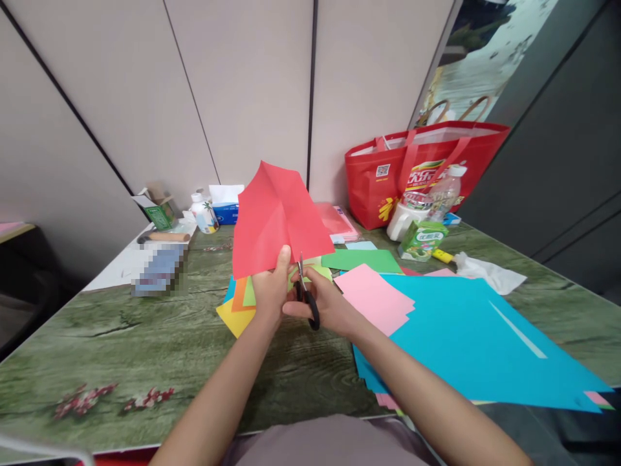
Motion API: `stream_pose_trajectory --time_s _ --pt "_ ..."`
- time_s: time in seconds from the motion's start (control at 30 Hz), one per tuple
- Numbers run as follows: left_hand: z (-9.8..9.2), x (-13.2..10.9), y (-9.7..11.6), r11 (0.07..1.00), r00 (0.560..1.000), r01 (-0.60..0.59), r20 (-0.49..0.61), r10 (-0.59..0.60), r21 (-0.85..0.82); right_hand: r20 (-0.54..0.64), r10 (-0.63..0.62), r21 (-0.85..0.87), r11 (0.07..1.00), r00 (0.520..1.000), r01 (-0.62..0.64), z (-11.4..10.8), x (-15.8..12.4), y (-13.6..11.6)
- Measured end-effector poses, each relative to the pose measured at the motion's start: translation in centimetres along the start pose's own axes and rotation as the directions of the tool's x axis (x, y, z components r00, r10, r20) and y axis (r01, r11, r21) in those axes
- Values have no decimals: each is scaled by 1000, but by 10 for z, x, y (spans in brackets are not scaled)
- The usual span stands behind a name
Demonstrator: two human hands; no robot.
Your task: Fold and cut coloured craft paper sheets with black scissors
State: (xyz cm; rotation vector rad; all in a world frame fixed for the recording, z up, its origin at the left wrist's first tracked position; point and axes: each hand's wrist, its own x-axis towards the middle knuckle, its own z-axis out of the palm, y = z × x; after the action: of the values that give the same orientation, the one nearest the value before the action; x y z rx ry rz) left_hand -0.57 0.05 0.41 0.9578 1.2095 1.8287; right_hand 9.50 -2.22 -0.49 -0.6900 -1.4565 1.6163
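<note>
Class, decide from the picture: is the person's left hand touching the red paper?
Touching. The head view shows the left hand pinching the red paper at its lower edge, thumb on its front; the right hand holds the scissors.

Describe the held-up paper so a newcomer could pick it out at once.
Start at the green table, then look to its middle, where the left hand and the right hand with black scissors meet. The red paper stands upright in the left hand's pinch. Unlike the blue sheet and pink sheets lying flat, it is creased and raised off the table.
</note>
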Motion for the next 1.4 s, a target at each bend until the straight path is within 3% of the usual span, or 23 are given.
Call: stream_pose_trajectory --time_s 0.43,1.4 --pt "-6 -9 9 967 992 -97 -56 113 235 17 -40 7 999 999 40 5 -2 13" --pt "-4 -13 14 964 979 -132 -124 163 229 18 -31 -53 998 999 32 2 -2 14"
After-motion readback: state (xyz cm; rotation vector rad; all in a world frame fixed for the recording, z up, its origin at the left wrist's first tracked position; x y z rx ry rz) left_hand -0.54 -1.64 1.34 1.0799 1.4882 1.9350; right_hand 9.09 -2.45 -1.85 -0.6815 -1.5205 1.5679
